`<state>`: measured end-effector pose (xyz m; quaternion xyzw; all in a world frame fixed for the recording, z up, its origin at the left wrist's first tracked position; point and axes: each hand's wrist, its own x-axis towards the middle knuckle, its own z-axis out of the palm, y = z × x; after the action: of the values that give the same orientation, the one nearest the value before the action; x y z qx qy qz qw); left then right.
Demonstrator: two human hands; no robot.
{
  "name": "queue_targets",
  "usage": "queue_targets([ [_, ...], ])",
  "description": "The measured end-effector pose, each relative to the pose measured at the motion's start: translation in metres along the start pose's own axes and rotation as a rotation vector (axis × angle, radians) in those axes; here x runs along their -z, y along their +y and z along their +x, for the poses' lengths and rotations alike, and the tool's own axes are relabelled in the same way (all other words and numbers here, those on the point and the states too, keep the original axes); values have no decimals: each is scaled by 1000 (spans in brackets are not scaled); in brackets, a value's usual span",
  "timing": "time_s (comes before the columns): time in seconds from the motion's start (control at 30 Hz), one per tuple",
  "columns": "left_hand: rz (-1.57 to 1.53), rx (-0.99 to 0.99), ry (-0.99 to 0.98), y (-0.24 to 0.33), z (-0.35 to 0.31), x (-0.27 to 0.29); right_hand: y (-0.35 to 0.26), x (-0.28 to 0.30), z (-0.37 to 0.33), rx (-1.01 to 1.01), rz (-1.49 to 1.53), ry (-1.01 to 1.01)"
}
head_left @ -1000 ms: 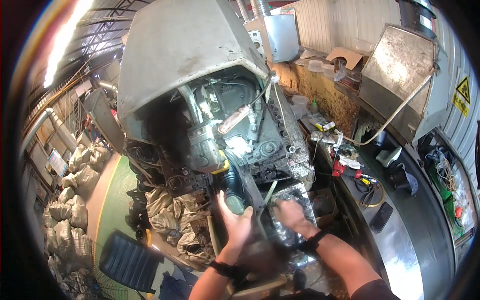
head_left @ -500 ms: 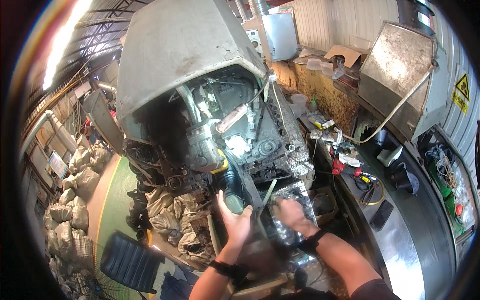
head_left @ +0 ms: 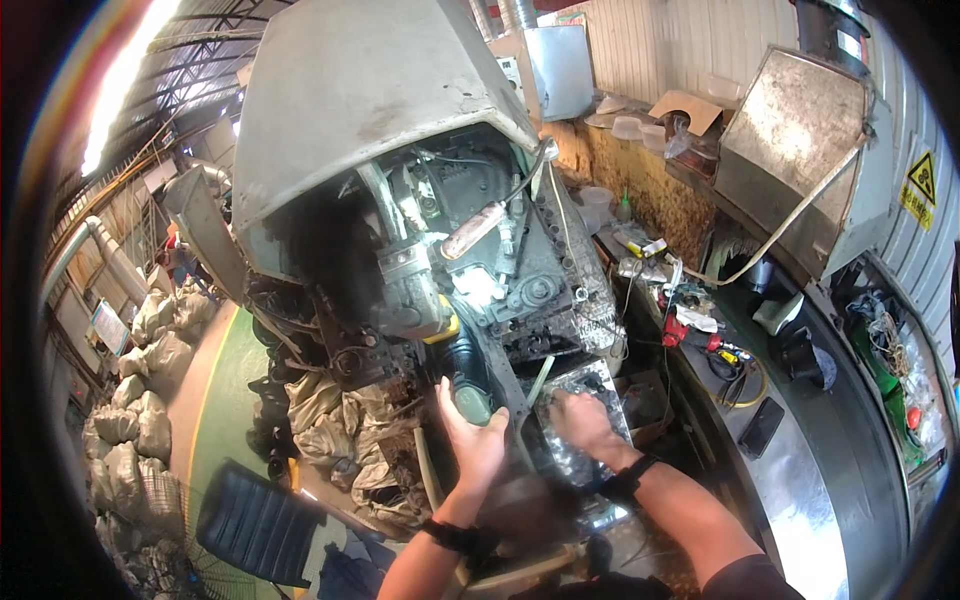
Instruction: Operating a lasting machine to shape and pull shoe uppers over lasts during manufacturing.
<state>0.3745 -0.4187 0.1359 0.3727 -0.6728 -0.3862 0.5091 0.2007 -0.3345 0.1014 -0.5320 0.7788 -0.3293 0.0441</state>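
My left hand [head_left: 472, 440] is cupped around the green rounded end of a dark cylinder [head_left: 466, 372], its thumb on one side and its fingers on the other. A yellow collar [head_left: 445, 325] sits at the cylinder's far end, against the open machine [head_left: 535, 285]. My right hand [head_left: 582, 420] is closed over a shiny, smeared metal box [head_left: 602, 385]; whatever its curled fingers hold is hidden. A pale green stick [head_left: 541, 376] leans just left of that box. Inside the machine, a lamp-like pale handle [head_left: 473, 231] hangs on a cable.
A grey hood [head_left: 370, 100] covers the machine's top. At right are a metal bench [head_left: 800, 510], red power tool [head_left: 676, 330], phone [head_left: 762, 428] and dark belt [head_left: 850, 440]. Filled sacks [head_left: 320, 415] lie left of my left hand, near a black chair [head_left: 258, 522].
Both hands keep nearly the same place and grip. The view has shifted slightly; my right hand's fingers have moved only a little over the metal box.
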Motion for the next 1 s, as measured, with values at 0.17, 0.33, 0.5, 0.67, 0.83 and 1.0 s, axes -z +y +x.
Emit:
queue_targets([
  [0.17,7,-54,-10,-3,1,2,2,-5,-1,-17,-88,-4],
  [0.33,133,-107,37,6,-1,5,-8,0,-1,-54,-84,41],
  [0.5,-293,157,-216,4,10,39,-10,12,-4,-149,197,129],
  [0.67,-676,375,21,-23,8,88,-132,38,-3,-8,590,-138],
  [0.83,-697,522,27,-57,-3,110,-161,-2,-5,-22,408,-25],
  [1.0,-702,538,-4,-51,-5,114,-151,-19,-9,-20,331,48],
])
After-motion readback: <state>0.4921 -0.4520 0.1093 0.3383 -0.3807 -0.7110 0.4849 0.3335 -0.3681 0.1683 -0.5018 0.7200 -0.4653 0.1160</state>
